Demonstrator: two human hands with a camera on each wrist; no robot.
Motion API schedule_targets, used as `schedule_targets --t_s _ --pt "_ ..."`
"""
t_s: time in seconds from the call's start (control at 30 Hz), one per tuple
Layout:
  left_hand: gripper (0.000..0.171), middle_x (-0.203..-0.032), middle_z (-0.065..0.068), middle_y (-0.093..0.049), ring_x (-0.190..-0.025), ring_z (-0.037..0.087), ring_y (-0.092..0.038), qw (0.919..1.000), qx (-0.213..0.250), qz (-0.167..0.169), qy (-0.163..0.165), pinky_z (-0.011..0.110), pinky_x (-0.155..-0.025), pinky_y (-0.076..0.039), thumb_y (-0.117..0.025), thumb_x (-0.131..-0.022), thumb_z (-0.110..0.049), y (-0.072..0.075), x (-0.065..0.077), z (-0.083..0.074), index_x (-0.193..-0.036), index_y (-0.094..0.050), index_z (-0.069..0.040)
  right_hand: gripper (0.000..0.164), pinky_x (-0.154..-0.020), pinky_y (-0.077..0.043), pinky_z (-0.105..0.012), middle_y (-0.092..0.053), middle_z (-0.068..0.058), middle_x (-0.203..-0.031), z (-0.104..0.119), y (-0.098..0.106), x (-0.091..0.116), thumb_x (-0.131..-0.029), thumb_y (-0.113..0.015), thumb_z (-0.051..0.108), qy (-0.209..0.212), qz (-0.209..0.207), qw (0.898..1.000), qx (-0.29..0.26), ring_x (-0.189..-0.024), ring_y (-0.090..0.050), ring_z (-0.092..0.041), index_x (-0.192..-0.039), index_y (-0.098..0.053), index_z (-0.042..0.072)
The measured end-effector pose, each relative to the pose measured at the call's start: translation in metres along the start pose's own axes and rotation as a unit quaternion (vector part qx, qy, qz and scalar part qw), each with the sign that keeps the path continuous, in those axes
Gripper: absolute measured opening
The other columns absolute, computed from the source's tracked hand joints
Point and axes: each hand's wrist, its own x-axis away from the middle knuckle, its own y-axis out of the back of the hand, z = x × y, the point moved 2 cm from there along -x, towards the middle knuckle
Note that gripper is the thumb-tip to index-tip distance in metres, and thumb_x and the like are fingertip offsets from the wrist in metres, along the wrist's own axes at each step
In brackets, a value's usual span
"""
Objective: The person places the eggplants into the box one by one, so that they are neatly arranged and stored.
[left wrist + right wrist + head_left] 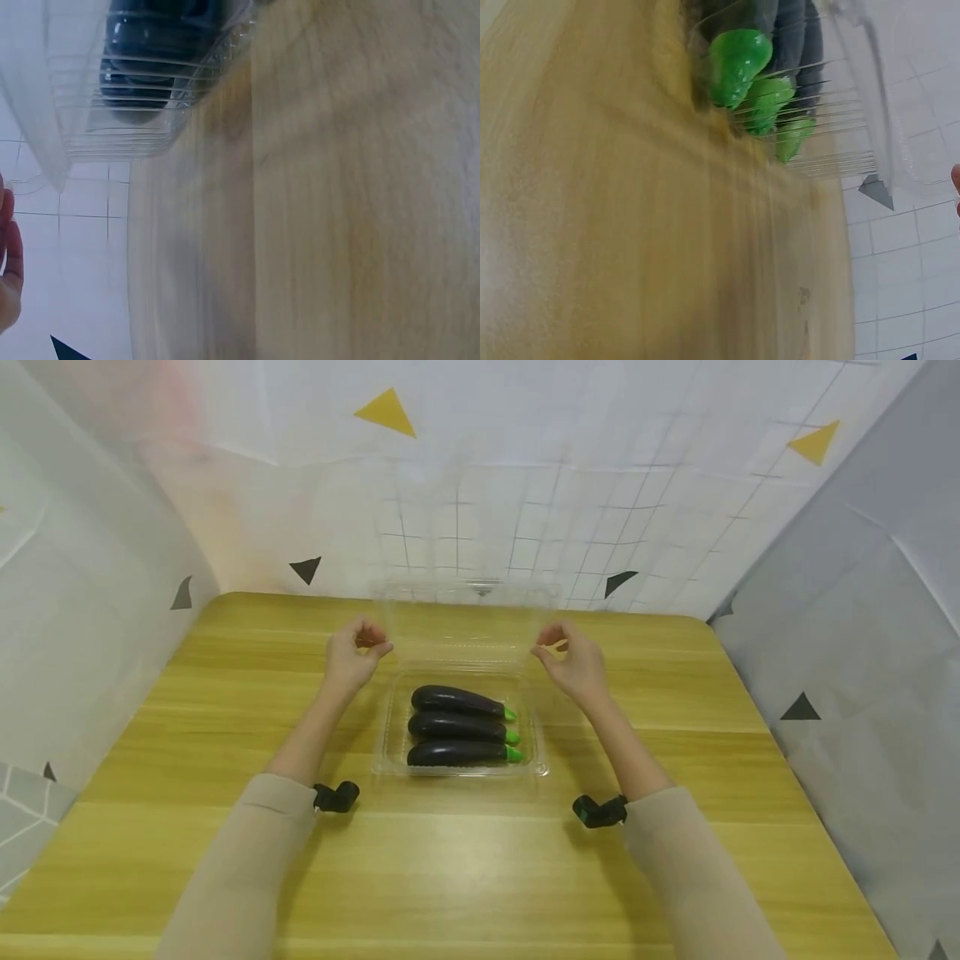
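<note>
A clear plastic clamshell container (pixel 459 677) lies on the table with its lid (pixel 468 622) raised at the back. Inside the base are three dark purple eggplants (pixel 456 727) with green stem ends, lying side by side. At the lid's left edge, my left hand (pixel 352 653) pinches the rim between thumb and fingers. My right hand (pixel 576 660) does the same on the right edge. Through the ribbed side wall, the left wrist view shows the dark ends of the eggplants (pixel 154 56). Green stem ends (pixel 739 64) show in the right wrist view.
The container stands on a wood-grain table (pixel 465 877) with rounded back corners. Behind it rises a white wall covering (pixel 480 493) with grid lines and yellow and black triangles. Pale sheets also hang at both sides. A black wrist camera (pixel 600 811) sits at each sleeve cuff.
</note>
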Motion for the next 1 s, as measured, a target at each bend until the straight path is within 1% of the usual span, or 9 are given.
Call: schedule_targets --t_s 0.1,0.23,0.4,0.5,0.63,0.77,0.87,1.0 --pt "0.015 -0.085 0.012 -0.063 -0.084 0.023 -0.060 1.0000 -0.002 0.000 0.005 0.031 -0.080 -0.052 -0.074 -0.083 0.000 0.001 0.000 -0.001 -0.086 -0.059 0.002 0.024 -0.075 -0.054 -0.038 -0.067 -0.009 -0.086 0.004 0.003 -0.001 -0.081 -0.077 0.005 0.012 -0.016 1.000 0.000 -0.082 -0.063 -0.023 -0.097 -0.059 0.003" --pt "0.015 -0.087 0.013 -0.063 -0.086 0.022 -0.060 0.9999 0.009 0.003 0.008 0.031 -0.082 -0.052 -0.073 -0.083 0.000 0.002 0.001 -0.001 -0.087 -0.059 0.003 0.023 -0.074 -0.055 -0.038 -0.067 -0.009 -0.085 0.007 0.004 -0.002 -0.081 -0.077 0.003 0.025 -0.019 0.999 0.002 -0.081 -0.065 -0.024 -0.095 -0.059 0.004" --pt "0.016 -0.089 0.015 -0.064 -0.086 0.022 -0.060 0.9998 0.016 0.006 -0.005 0.032 -0.083 -0.052 -0.074 -0.083 -0.001 0.004 0.001 -0.002 -0.089 -0.060 0.004 0.023 -0.071 -0.055 -0.038 -0.067 -0.009 -0.083 0.006 0.003 0.000 -0.079 -0.078 0.002 0.029 -0.027 0.999 0.001 -0.079 -0.065 -0.025 -0.092 -0.059 0.004" --pt "0.018 -0.089 0.014 -0.064 -0.086 0.019 -0.059 0.9997 0.020 0.007 -0.008 0.031 -0.083 -0.051 -0.075 -0.082 -0.002 0.005 0.001 -0.005 -0.090 -0.060 0.004 0.023 -0.070 -0.055 -0.038 -0.067 -0.009 -0.082 0.005 0.003 0.000 -0.079 -0.078 0.002 0.031 -0.029 0.999 0.003 -0.078 -0.065 -0.024 -0.092 -0.059 0.004" --pt "0.020 -0.088 0.009 -0.063 -0.085 0.014 -0.057 0.9991 0.041 0.000 -0.009 0.030 -0.084 -0.050 -0.075 -0.082 -0.002 0.009 -0.001 -0.014 -0.093 -0.060 0.005 0.022 -0.069 -0.056 -0.037 -0.067 -0.009 -0.081 0.006 0.003 0.001 -0.079 -0.078 0.001 0.038 -0.030 0.999 0.003 -0.076 -0.065 -0.024 -0.090 -0.060 0.003" --pt "0.019 -0.084 0.005 -0.061 -0.084 0.011 -0.057 0.9967 0.073 -0.013 -0.032 0.029 -0.084 -0.051 -0.074 -0.081 0.002 0.015 -0.005 -0.026 -0.093 -0.060 0.008 0.021 -0.068 -0.056 -0.036 -0.067 -0.009 -0.080 0.007 0.004 0.001 -0.078 -0.078 0.000 0.049 -0.033 0.998 0.003 -0.075 -0.065 -0.023 -0.089 -0.060 0.003" --pt "0.019 -0.083 0.003 -0.061 -0.084 0.011 -0.058 0.9956 0.082 -0.007 -0.045 0.029 -0.085 -0.051 -0.073 -0.082 0.004 0.018 -0.008 -0.030 -0.091 -0.058 0.009 0.021 -0.066 -0.056 -0.035 -0.068 -0.009 -0.080 0.007 0.006 0.001 -0.078 -0.078 0.001 0.054 -0.036 0.998 0.008 -0.073 -0.065 -0.023 -0.089 -0.061 0.002" --pt "0.020 -0.082 0.002 -0.060 -0.084 0.011 -0.058 0.9956 0.089 0.004 -0.029 0.029 -0.085 -0.052 -0.074 -0.081 0.004 0.018 -0.007 -0.031 -0.091 -0.057 0.010 0.023 -0.066 -0.055 -0.034 -0.068 -0.009 -0.080 0.009 0.009 0.001 -0.078 -0.079 0.002 0.053 -0.034 0.998 0.008 -0.072 -0.065 -0.022 -0.091 -0.061 0.003"
